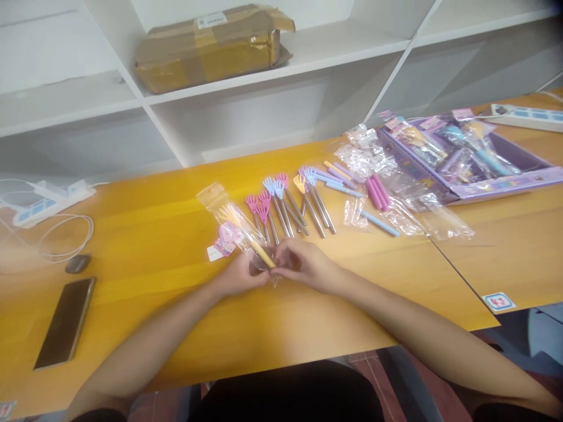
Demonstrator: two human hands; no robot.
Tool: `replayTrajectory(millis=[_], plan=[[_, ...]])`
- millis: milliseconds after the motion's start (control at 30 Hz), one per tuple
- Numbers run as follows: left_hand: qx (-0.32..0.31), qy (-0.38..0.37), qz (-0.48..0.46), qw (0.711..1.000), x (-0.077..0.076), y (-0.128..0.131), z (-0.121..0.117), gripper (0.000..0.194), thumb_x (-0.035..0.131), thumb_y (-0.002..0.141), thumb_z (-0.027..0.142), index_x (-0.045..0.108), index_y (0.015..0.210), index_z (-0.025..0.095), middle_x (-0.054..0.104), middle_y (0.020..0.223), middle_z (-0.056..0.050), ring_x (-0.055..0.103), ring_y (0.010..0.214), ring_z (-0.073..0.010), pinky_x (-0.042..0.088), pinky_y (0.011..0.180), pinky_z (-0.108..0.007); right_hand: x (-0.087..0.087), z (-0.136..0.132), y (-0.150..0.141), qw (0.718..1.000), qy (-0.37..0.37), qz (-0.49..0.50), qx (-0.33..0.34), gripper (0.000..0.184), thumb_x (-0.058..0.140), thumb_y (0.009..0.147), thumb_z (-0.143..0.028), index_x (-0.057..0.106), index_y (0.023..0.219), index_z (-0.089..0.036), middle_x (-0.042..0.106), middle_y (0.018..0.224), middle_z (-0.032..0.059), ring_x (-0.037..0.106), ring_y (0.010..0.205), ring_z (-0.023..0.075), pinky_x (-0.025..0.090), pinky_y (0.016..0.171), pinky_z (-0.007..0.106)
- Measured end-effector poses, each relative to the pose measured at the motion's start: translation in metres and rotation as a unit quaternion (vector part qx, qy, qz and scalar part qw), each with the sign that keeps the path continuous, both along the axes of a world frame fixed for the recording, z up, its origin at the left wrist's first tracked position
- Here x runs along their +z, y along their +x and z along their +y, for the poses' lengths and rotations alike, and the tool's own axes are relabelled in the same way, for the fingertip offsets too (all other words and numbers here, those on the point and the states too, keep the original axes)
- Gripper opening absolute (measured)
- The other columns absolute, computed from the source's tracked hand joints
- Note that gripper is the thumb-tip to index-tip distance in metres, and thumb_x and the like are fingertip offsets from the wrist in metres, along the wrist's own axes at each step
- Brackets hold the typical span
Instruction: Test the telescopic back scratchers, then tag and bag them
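Both hands are closed at the lower end of a clear plastic bag that has a yellow back scratcher inside. My left hand grips it from the left, and my right hand pinches the end of the yellow handle. The hand-shaped head points up and left. Pink printed cards lie by the bag, partly under it. Just beyond my hands are several back scratchers with metal rods and pink heads, blue heads and a yellow head.
To the right lie pink handle sleeves, a blue sleeve and crumpled clear bags. A purple box holds bagged back scratchers. At left are a phone, a black case and a power strip. Shelves with a taped carton stand behind.
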State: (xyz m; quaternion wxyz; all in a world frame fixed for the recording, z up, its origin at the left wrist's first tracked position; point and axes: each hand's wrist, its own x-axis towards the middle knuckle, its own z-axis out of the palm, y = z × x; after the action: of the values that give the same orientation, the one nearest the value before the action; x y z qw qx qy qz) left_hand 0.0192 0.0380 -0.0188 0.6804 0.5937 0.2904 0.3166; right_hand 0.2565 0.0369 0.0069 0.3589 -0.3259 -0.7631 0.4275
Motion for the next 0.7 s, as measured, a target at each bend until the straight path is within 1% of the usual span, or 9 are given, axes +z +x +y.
replayTrajectory(millis=[67, 133, 233, 333, 433, 533, 600, 700], plan=[[0.018, 0.002, -0.012, 1.000, 0.001, 0.000, 0.000, 0.041, 0.080, 0.093, 0.036, 0.061, 0.126, 0.020, 0.068, 0.113, -0.009, 0.069, 0.101, -0.0204, 0.058, 0.088, -0.033, -0.001, 0.001, 0.000, 0.999, -0.006, -0.017, -0.033, 0.032, 0.081, 0.094, -0.042, 0.056, 0.100, -0.022, 0.059, 0.085, -0.0018, 0.054, 0.069, 0.0132, 0.042, 0.063, 0.026], [0.025, 0.010, -0.024, 0.999, 0.003, 0.000, 0.000, 0.037, 0.079, 0.095, 0.034, 0.062, 0.125, 0.021, 0.066, 0.115, -0.008, 0.068, 0.101, -0.0191, 0.057, 0.088, -0.032, -0.001, 0.002, 0.000, 0.998, -0.036, -0.041, -0.043, 0.035, 0.081, 0.093, -0.044, 0.054, 0.098, -0.022, 0.060, 0.084, -0.0020, 0.053, 0.069, 0.0134, 0.040, 0.063, 0.025], [0.006, 0.028, -0.027, 0.999, 0.004, 0.001, 0.001, 0.031, 0.075, 0.098, 0.030, 0.063, 0.126, 0.022, 0.065, 0.120, -0.009, 0.066, 0.100, -0.0180, 0.057, 0.089, -0.032, 0.004, 0.002, 0.000, 0.993, -0.082, -0.080, -0.013, 0.034, 0.076, 0.097, -0.047, 0.054, 0.088, -0.022, 0.058, 0.076, -0.0029, 0.051, 0.066, 0.0132, 0.037, 0.061, 0.025], [-0.011, 0.035, -0.024, 0.999, 0.002, 0.001, 0.001, 0.032, 0.073, 0.099, 0.029, 0.063, 0.129, 0.024, 0.064, 0.121, -0.008, 0.066, 0.103, -0.0181, 0.056, 0.093, -0.033, 0.009, 0.001, -0.001, 0.993, -0.081, -0.090, 0.017, 0.038, 0.070, 0.100, -0.049, 0.054, 0.080, -0.021, 0.056, 0.073, -0.0028, 0.049, 0.065, 0.0128, 0.035, 0.062, 0.026], [-0.016, 0.017, -0.034, 0.999, 0.000, 0.003, -0.001, 0.038, 0.077, 0.097, 0.028, 0.061, 0.132, 0.026, 0.065, 0.116, -0.007, 0.066, 0.106, -0.0186, 0.056, 0.098, -0.034, 0.012, 0.001, -0.002, 0.991, -0.097, -0.081, 0.040, 0.042, 0.068, 0.101, -0.052, 0.056, 0.078, -0.020, 0.059, 0.074, -0.0014, 0.051, 0.066, 0.0133, 0.036, 0.064, 0.026], [-0.019, -0.016, -0.040, 0.999, 0.002, 0.005, -0.004, 0.040, 0.082, 0.094, 0.029, 0.060, 0.128, 0.025, 0.066, 0.112, -0.005, 0.069, 0.100, -0.0180, 0.058, 0.094, -0.035, 0.013, 0.002, -0.001, 0.989, -0.119, -0.069, 0.052, 0.045, 0.066, 0.102, -0.057, 0.059, 0.079, -0.019, 0.063, 0.074, -0.0001, 0.053, 0.066, 0.0142, 0.038, 0.065, 0.026], [-0.011, -0.032, -0.028, 0.999, 0.005, 0.006, -0.006, 0.039, 0.083, 0.093, 0.030, 0.061, 0.124, 0.023, 0.066, 0.110, -0.005, 0.070, 0.095, -0.0175, 0.059, 0.091, -0.035, 0.014, 0.003, 0.000, 0.989, -0.123, -0.063, 0.058, 0.046, 0.065, 0.102, -0.059, 0.060, 0.080, -0.019, 0.065, 0.074, 0.0007, 0.056, 0.067, 0.0149, 0.039, 0.066, 0.026], [0.003, -0.039, 0.005, 0.999, 0.009, 0.007, -0.008, 0.036, 0.083, 0.093, 0.032, 0.062, 0.120, 0.021, 0.067, 0.108, -0.005, 0.070, 0.095, -0.0179, 0.059, 0.090, -0.035, 0.014, 0.004, 0.001, 0.988, -0.122, -0.060, 0.074, 0.046, 0.061, 0.104, -0.058, 0.063, 0.081, -0.018, 0.068, 0.078, 0.0019, 0.060, 0.072, 0.0162, 0.043, 0.069, 0.027]])
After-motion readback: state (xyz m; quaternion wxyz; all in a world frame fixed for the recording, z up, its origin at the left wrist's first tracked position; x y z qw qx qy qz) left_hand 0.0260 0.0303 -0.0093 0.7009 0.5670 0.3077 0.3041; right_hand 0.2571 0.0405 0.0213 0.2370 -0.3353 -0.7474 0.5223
